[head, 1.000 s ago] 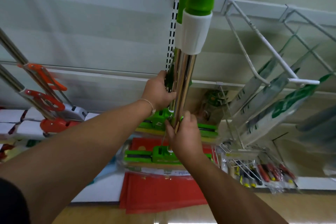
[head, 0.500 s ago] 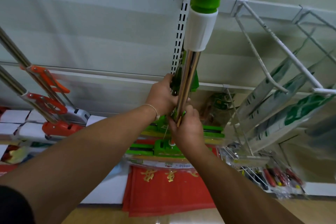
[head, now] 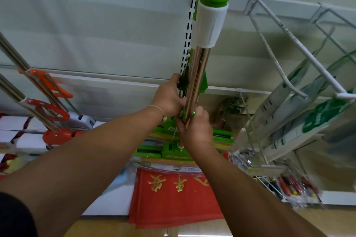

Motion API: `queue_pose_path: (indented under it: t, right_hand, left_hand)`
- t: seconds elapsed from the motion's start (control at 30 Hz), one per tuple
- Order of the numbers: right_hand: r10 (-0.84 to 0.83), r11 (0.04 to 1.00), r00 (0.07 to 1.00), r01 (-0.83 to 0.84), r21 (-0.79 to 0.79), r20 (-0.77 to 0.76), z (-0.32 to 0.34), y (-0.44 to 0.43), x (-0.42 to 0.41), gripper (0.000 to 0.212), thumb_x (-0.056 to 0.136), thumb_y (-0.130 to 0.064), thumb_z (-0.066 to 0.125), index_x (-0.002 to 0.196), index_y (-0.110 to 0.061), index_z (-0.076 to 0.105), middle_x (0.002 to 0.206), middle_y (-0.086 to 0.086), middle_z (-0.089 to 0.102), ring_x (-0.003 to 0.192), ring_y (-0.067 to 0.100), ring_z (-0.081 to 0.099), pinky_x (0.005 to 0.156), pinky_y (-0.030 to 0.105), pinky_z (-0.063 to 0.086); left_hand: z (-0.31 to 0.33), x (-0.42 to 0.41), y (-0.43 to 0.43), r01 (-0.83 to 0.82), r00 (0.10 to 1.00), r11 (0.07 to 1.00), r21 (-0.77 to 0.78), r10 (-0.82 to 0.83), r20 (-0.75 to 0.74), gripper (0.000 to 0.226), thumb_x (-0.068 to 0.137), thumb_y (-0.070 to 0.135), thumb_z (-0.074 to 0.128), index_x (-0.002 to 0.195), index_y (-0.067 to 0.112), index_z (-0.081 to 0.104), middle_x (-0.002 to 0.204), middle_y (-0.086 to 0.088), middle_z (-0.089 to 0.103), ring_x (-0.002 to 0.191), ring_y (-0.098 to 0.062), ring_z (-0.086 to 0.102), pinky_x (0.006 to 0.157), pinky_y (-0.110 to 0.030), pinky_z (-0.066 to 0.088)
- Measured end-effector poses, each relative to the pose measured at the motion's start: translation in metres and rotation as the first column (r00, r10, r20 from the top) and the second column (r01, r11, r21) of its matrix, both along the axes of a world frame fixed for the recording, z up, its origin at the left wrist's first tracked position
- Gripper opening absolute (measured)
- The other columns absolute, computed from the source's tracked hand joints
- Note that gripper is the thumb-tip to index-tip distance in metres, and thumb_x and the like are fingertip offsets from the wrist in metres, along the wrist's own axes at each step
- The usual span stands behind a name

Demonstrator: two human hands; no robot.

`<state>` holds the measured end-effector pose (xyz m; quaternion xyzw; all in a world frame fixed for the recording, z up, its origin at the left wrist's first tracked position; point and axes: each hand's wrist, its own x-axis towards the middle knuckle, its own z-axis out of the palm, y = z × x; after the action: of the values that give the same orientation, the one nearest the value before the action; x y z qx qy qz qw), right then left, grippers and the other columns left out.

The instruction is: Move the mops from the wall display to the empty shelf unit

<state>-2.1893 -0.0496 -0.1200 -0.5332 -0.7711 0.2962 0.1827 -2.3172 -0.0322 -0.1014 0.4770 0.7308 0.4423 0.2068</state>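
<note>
Gripping the green mop (head: 199,75) by its shiny pole, right in front of the wall strip (head: 189,31) — left hand (head: 168,96) wrapped round it beside the strip, right hand (head: 195,131) wrapped round it a little farther out — probably keeping it steady for lifting away.

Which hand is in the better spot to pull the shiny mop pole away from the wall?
Probably the right hand: it grips the pole low down, at the front. The left hand holds a green part just behind the pole.
</note>
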Motion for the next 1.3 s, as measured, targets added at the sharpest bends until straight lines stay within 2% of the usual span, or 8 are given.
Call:
queue_pose_path:
  t: [0.2,0.3,0.53,0.77,0.87,1.07,1.23,1.3]
  right_hand:
    - [-0.033,0.999,0.999,0.033,-0.005,-0.003,-0.002,-0.001,-0.004,0.046,0.093,-0.037,0.068,0.124,-0.011,0.045,0.122,0.011,0.049,0.106,0.036,0.059,0.081,0.044,0.052]
    - [-0.03,1.0,0.999,0.03,-0.006,0.016,-0.004,-0.005,-0.007,0.048,0.093,-0.035,0.067,0.126,-0.01,0.043,0.123,0.012,0.048,0.106,0.037,0.059,0.081,0.045,0.052]
    - [-0.012,1.0,1.0,0.012,-0.001,-0.007,-0.008,-0.015,-0.012,0.043,0.095,-0.036,0.064,0.123,-0.01,0.043,0.123,0.013,0.047,0.106,0.037,0.059,0.084,0.046,0.051]
    - [-0.055,0.998,0.987,0.059,0.02,-0.15,-0.013,-0.028,-0.003,0.06,0.081,-0.019,0.08,0.131,-0.006,0.05,0.122,0.016,0.055,0.11,0.03,0.055,0.08,0.021,0.034]
    - [-0.061,0.998,0.986,0.064,0.015,-0.157,-0.016,-0.036,0.006,0.069,0.076,-0.01,0.08,0.138,-0.006,0.049,0.126,0.017,0.055,0.111,0.034,0.059,0.092,0.037,0.049]
    - [0.047,0.999,0.996,-0.048,-0.004,-0.072,-0.014,-0.036,0.025,0.081,0.082,-0.025,0.08,0.151,-0.014,0.039,0.144,0.01,0.05,0.131,0.026,0.048,0.101,0.029,0.039]
    - [0.074,0.997,0.992,-0.076,-0.014,-0.1,-0.014,-0.04,0.032,0.086,0.084,-0.033,0.079,0.155,-0.014,0.034,0.151,0.007,0.047,0.139,0.024,0.042,0.112,0.032,0.035]
    - [0.062,0.998,0.991,-0.063,-0.011,-0.116,-0.016,-0.042,0.036,0.087,0.083,-0.034,0.079,0.155,-0.015,0.033,0.151,0.005,0.048,0.139,0.024,0.044,0.112,0.035,0.039]
  left_hand:
    - [0.002,-0.001,0.001,0.022,0.999,1.0,-0.016,-0.021,0.045,0.055,0.067,0.033,0.09,0.103,0.033,0.048,0.091,0.003,0.066,0.078,-0.024,0.07,0.077,-0.044,0.059]
    - [-0.001,-0.001,-0.002,0.024,0.996,1.0,-0.012,-0.023,0.083,0.057,0.069,0.031,0.09,0.109,0.031,0.05,0.085,0.006,0.064,0.08,-0.022,0.069,0.078,-0.038,0.058]
    - [-0.03,-0.017,-0.026,0.05,0.952,0.995,-0.082,-0.023,0.305,0.055,0.088,0.01,0.069,0.135,0.028,0.044,0.115,-0.015,0.066,0.106,-0.029,0.067,0.098,-0.048,0.053]
    - [-0.04,-0.027,-0.061,0.124,0.968,0.969,-0.215,-0.07,0.243,0.054,0.095,-0.002,0.056,0.144,0.016,0.043,0.136,-0.014,0.058,0.124,-0.022,0.056,0.11,-0.038,0.045]
    - [-0.043,-0.022,-0.068,0.16,0.975,0.958,-0.239,-0.116,0.19,0.061,0.089,-0.013,0.056,0.143,0.012,0.046,0.139,-0.011,0.056,0.132,-0.023,0.052,0.109,-0.033,0.045]
    - [-0.038,-0.027,-0.063,0.235,0.956,0.925,-0.298,-0.275,-0.099,0.057,0.089,0.009,0.069,0.142,0.021,0.052,0.141,-0.005,0.059,0.133,-0.024,0.052,0.111,-0.04,0.043]
    - [-0.024,-0.039,-0.051,0.345,0.936,0.854,-0.389,-0.344,0.075,0.083,0.083,0.006,0.077,0.153,0.019,0.034,0.143,0.002,0.051,0.133,-0.015,0.047,0.113,-0.027,0.037]
    - [-0.026,-0.04,-0.052,0.339,0.937,0.843,-0.417,-0.34,0.076,0.087,0.08,0.0,0.076,0.154,0.019,0.033,0.145,-0.002,0.051,0.134,-0.017,0.049,0.113,-0.032,0.04]
